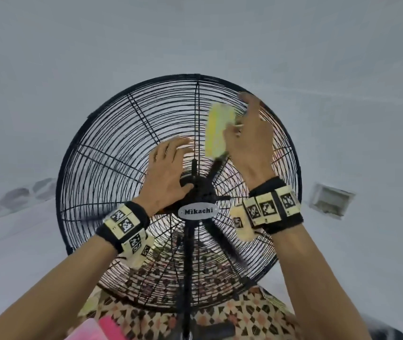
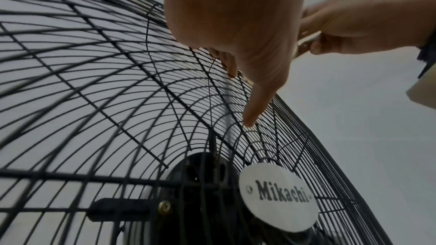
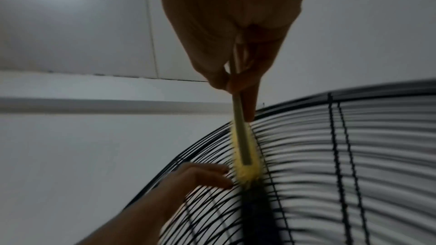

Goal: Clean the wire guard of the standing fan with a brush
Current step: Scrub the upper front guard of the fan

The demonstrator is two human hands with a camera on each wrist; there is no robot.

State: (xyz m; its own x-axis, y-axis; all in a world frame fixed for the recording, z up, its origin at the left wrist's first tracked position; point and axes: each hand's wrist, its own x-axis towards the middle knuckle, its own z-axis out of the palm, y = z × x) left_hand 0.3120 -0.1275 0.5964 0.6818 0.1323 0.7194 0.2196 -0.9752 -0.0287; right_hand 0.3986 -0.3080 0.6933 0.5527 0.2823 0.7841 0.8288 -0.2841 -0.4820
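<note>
A black standing fan fills the head view, its round wire guard (image 1: 112, 133) facing me with a white "Mikachi" badge (image 1: 198, 211) at the hub. My right hand (image 1: 249, 136) grips the handle of a yellow-bristled brush (image 1: 218, 130), whose bristles press on the guard's upper right wires. The brush (image 3: 245, 152) lies flat along the wires (image 3: 354, 146) in the right wrist view. My left hand (image 1: 168, 168) rests with straight fingers on the guard just above the hub; its fingers (image 2: 257, 100) touch the wires (image 2: 94, 90).
A pale wall stands behind the fan, with a white socket box (image 1: 330, 200) at the right. Below the fan lies a patterned floor or mat (image 1: 256, 315), with a pink object (image 1: 97, 327) at the bottom edge. The fan's pole (image 1: 187, 278) runs down the middle.
</note>
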